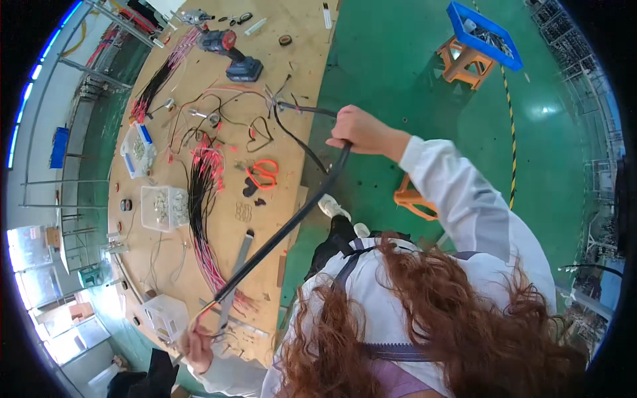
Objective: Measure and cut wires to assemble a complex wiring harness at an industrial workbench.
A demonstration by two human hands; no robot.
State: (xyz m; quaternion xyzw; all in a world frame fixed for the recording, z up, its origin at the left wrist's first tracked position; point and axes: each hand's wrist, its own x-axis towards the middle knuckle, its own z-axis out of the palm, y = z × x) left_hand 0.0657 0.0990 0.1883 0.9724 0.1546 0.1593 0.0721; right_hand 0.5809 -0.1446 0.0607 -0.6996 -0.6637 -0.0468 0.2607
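A thick black sheathed cable [293, 220] stretches slantwise between my two hands, above the near side of the wooden table. My right hand [360, 130] is closed round it past the table's right edge. The cable carries on beyond that fist, back over the table to a cluster of thin leads [273, 101]. At the lower left, thin coloured wires [207, 312] come out of the sheath, and my left hand [196, 346] is closed on them; its fingers are slightly blurred. Beneath the cable lies a flat metal ruler-like strip [243, 252].
On the wooden table [298, 60] lie a cordless drill [232, 56], orange-handled scissors [265, 174], bundled black and red wires [199, 192] and a clear bin of small parts [166, 207]. An orange stool [468, 63] bearing a blue tray [488, 40] stands on the green floor.
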